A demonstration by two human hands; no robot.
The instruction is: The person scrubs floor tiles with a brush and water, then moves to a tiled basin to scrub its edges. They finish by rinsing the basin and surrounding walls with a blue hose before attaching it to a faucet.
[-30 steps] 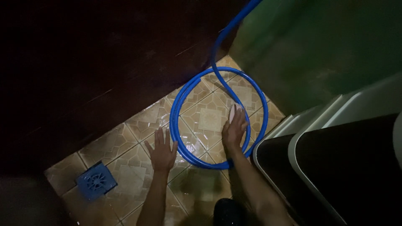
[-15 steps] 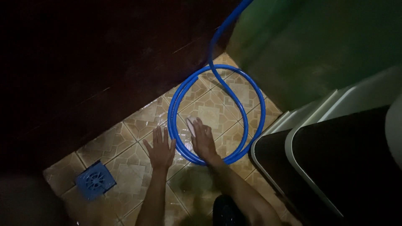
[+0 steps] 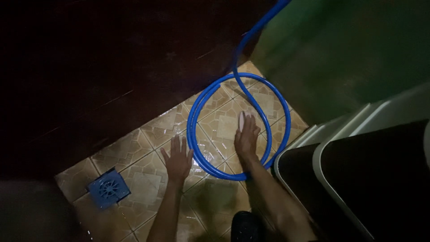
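My right hand (image 3: 247, 140) presses a small pale scrubbing pad (image 3: 242, 120) onto the wet patterned floor tiles (image 3: 148, 177), inside the coil of a blue hose (image 3: 197, 114). The pad shows only at my fingertips. My left hand (image 3: 178, 159) lies flat on the tiles with fingers spread, just outside the coil's left edge, holding nothing. The hose loops on the floor and runs up along the wall corner at the top.
A blue square floor drain (image 3: 109, 188) sits at the lower left. Dark brown wall (image 3: 112, 58) rises on the left, green wall (image 3: 349, 54) on the right. Two dark bins with pale rims (image 3: 340, 170) stand at right. A dark rounded object (image 3: 245, 226) is at bottom centre.
My right hand slid the pad from the coil's right side to its left, then back toward the middle right. The left hand has stayed planted on the floor.
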